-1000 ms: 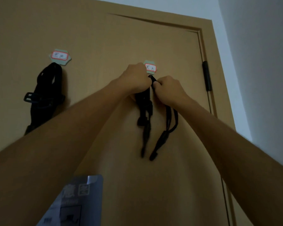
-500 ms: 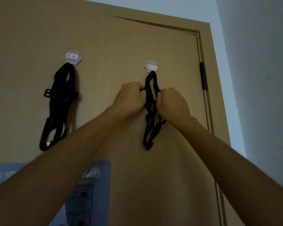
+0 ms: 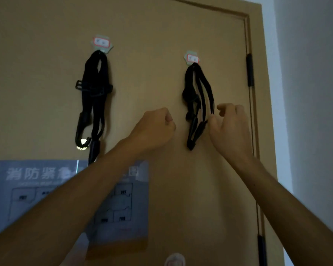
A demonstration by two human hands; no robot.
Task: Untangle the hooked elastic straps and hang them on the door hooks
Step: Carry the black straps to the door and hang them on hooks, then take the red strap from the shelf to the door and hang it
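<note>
Two black hooked elastic straps hang on the tan door (image 3: 152, 45). One strap bundle (image 3: 93, 96) hangs from the left door hook (image 3: 102, 43), with a metal hook end showing at its bottom. The other strap bundle (image 3: 195, 100) hangs from the right door hook (image 3: 191, 58). My left hand (image 3: 156, 127) is a closed fist just left of this bundle, holding nothing. On the bundle's right side my right hand (image 3: 231, 127) has loosely curled fingers, and its thumb tip touches the strap's lower loop.
A blue-grey evacuation plan poster (image 3: 27, 189) is stuck on the door's lower left, partly behind my left forearm. A black hinge (image 3: 249, 70) sits on the door frame at right, beside a pale wall (image 3: 306, 93). Another small hook (image 3: 174, 260) shows at the bottom edge.
Both hands have come down from the right hook and let go of the strap, which now hangs free. The view has shifted, so the left strap and poster show more fully.
</note>
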